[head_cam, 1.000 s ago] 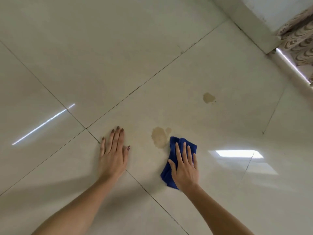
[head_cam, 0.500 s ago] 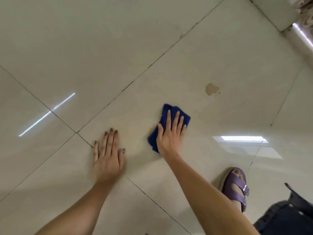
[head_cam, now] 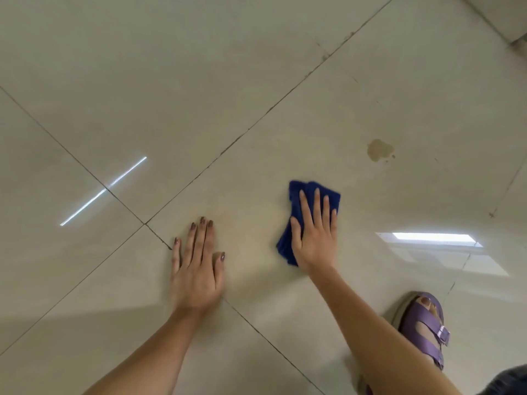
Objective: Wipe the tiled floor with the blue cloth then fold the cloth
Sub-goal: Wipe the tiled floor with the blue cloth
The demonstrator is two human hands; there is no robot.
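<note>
The blue cloth [head_cam: 310,215] is pressed flat under the right hand [head_cam: 315,238] (left hand [head_cam: 196,269] empty, splayed), while a brown stain [head_cam: 379,149] remains unwiped and folding is not begun.

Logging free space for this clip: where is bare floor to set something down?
Bare tile lies beyond the left hand, up to the light streak. Crowded: the strip between the blue cloth under the right hand, the brown stain and the purple sandal.
</note>
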